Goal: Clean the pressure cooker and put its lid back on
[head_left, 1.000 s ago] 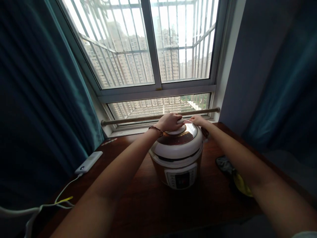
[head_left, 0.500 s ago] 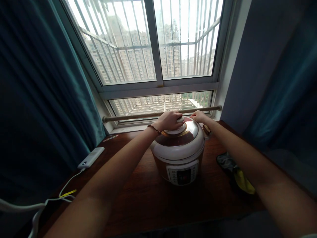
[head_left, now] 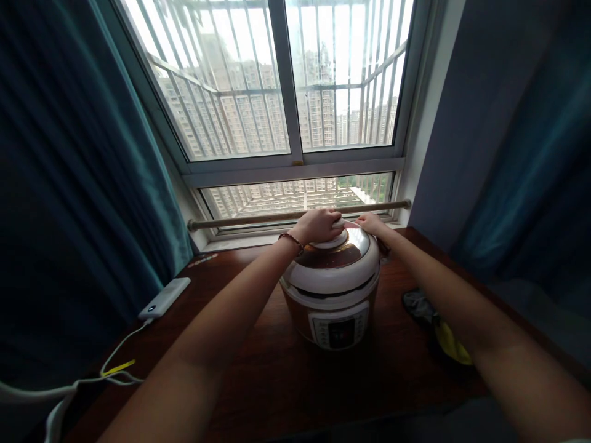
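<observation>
An electric pressure cooker [head_left: 300,314], white and copper-brown with a front control panel, stands on the brown wooden table. Its shiny domed lid [head_left: 346,264] is slightly raised at the front, and a dark gap shows along the rim. My left hand [head_left: 318,226], with a beaded bracelet at the wrist, is closed round the knob on top of the lid. At the lid's far right edge is my right hand [head_left: 372,223], its fingers bent together; their tips are partly hidden, and I cannot make out what they grip.
A white power bank [head_left: 165,298] with a white cable [head_left: 122,343] and yellow tie lies at the left. On the right rests a dark, grey and yellow item [head_left: 446,335], partly behind my forearm. A rail [head_left: 258,218] crosses the window beyond the table [head_left: 258,375]; curtains hang on both sides.
The lid has come up slightly at the front, opening a dark gap above the cooker's body. Both hands stay at nearly the same spots, and the view has shifted a little.
</observation>
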A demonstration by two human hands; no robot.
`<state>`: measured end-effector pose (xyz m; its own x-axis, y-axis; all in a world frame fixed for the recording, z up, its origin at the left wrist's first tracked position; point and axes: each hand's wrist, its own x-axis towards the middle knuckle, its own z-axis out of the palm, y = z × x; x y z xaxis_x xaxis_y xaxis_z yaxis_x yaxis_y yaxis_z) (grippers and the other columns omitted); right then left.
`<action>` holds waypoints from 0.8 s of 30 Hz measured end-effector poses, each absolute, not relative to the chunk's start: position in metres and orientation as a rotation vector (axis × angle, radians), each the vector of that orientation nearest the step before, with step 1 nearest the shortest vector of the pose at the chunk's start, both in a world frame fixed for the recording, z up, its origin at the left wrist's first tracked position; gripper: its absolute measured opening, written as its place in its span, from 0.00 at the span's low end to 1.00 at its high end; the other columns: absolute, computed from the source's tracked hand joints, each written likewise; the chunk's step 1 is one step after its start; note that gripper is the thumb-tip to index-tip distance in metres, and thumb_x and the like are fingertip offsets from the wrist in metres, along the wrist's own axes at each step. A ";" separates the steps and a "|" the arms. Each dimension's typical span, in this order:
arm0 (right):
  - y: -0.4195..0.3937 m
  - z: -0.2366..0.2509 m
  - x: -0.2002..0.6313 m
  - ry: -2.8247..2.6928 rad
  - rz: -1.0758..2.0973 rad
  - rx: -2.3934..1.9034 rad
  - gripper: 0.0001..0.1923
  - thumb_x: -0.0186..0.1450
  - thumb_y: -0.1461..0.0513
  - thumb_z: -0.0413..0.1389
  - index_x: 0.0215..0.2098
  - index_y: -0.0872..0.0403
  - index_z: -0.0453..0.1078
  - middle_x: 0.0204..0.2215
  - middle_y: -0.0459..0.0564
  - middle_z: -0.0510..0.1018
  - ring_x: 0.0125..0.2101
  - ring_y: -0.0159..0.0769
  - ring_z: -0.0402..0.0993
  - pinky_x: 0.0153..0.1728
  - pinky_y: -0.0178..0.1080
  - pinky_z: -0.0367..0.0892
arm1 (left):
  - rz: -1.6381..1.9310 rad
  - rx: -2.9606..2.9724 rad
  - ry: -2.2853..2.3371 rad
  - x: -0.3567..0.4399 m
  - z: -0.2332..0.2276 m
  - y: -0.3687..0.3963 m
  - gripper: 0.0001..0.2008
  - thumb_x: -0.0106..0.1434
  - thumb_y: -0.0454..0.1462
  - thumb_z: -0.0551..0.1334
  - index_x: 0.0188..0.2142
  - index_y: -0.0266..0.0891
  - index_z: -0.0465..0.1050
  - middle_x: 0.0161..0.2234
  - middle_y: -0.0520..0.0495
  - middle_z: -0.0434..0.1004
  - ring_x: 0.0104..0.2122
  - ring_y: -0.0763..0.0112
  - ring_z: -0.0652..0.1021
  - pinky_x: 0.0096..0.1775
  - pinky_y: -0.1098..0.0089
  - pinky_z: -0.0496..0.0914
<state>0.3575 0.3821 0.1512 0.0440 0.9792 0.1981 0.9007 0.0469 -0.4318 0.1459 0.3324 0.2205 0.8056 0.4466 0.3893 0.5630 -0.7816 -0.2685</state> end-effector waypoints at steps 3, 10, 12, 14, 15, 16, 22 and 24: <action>0.374 0.153 0.358 -1.889 0.217 -1.872 0.14 0.61 0.62 0.49 0.34 0.58 0.76 0.32 0.51 0.78 0.30 0.31 0.70 0.25 0.29 0.55 | -0.432 -2.608 -0.762 0.147 0.221 0.329 0.17 0.60 0.45 0.49 0.35 0.35 0.69 0.34 0.41 0.72 0.31 0.65 0.74 0.31 0.69 0.64; 0.371 0.157 0.354 -1.861 0.173 -1.907 0.12 0.59 0.63 0.51 0.34 0.59 0.76 0.31 0.55 0.78 0.32 0.35 0.72 0.26 0.30 0.57 | -0.421 -2.613 -0.775 0.141 0.221 0.322 0.18 0.60 0.46 0.49 0.38 0.36 0.70 0.34 0.42 0.72 0.33 0.65 0.74 0.32 0.69 0.64; 0.372 0.158 0.353 -1.862 0.160 -1.917 0.11 0.58 0.63 0.52 0.33 0.59 0.76 0.31 0.56 0.78 0.32 0.36 0.72 0.27 0.30 0.57 | -0.434 -2.610 -0.783 0.138 0.220 0.320 0.19 0.60 0.46 0.49 0.39 0.36 0.70 0.34 0.42 0.72 0.34 0.65 0.74 0.33 0.69 0.64; 0.371 0.159 0.353 -1.869 0.152 -1.922 0.11 0.57 0.63 0.53 0.33 0.59 0.77 0.31 0.55 0.79 0.32 0.36 0.72 0.27 0.30 0.57 | -0.437 -2.610 -0.785 0.136 0.220 0.319 0.19 0.60 0.47 0.50 0.40 0.37 0.70 0.35 0.43 0.72 0.34 0.65 0.74 0.33 0.69 0.64; 0.371 0.160 0.354 -1.873 0.149 -1.923 0.11 0.57 0.63 0.53 0.33 0.58 0.77 0.31 0.55 0.79 0.32 0.36 0.72 0.27 0.30 0.57 | -0.434 -2.611 -0.784 0.135 0.220 0.319 0.19 0.60 0.47 0.50 0.40 0.37 0.70 0.35 0.43 0.72 0.34 0.65 0.74 0.33 0.69 0.64; 0.370 0.160 0.354 -1.877 0.147 -1.923 0.11 0.57 0.63 0.53 0.33 0.58 0.77 0.31 0.55 0.79 0.32 0.36 0.72 0.27 0.30 0.57 | -0.429 -2.613 -0.782 0.135 0.220 0.319 0.18 0.60 0.46 0.50 0.39 0.37 0.70 0.35 0.43 0.72 0.34 0.65 0.74 0.33 0.69 0.64; 0.364 0.160 0.354 -1.880 0.131 -1.910 0.13 0.58 0.63 0.52 0.35 0.59 0.76 0.31 0.54 0.79 0.32 0.35 0.71 0.26 0.29 0.57 | -0.422 -2.635 -0.770 0.139 0.223 0.319 0.17 0.59 0.45 0.50 0.38 0.36 0.70 0.36 0.42 0.72 0.34 0.65 0.74 0.33 0.69 0.64; 0.360 0.159 0.355 -1.869 0.127 -1.909 0.13 0.58 0.63 0.51 0.36 0.60 0.76 0.32 0.55 0.78 0.32 0.35 0.71 0.26 0.29 0.57 | -0.425 -2.643 -0.767 0.141 0.223 0.319 0.18 0.59 0.45 0.50 0.38 0.36 0.70 0.36 0.42 0.72 0.34 0.65 0.74 0.33 0.69 0.64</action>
